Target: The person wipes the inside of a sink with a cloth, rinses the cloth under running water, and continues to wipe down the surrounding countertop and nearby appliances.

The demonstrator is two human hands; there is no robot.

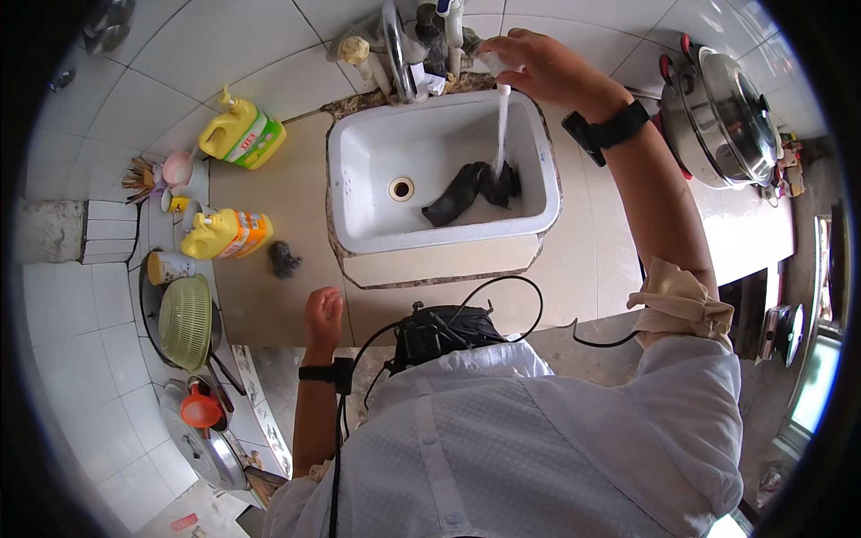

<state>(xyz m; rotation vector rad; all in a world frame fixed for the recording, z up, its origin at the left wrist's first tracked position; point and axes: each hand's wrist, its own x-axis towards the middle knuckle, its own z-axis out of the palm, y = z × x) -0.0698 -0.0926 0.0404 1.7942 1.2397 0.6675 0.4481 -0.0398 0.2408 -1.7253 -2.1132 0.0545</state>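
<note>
Water runs from a white tap spout (504,89) at the sink's back right. My right hand (545,70) grips the pale tap body (494,59) just above that spout, fingers curled around it. The stream lands on a dark, wet cloth (464,190), which lies crumpled in the right part of the white ceramic sink (356,225). Left of the cloth, the round drain (401,189) is uncovered. My left hand (323,316) is over the counter's front edge, its fingers loosely curled with nothing visible in them. A steel-wool scourer (285,259) lies beyond it to the left.
Two yellow pump bottles (243,138) (232,234) stand left of the sink. A chrome faucet (398,54) rises behind it. Stacked steel pots (723,121) sit at the right. A green colander (185,324) and a red ladle (200,407) are at the left. A black cable (541,296) loops before my waist.
</note>
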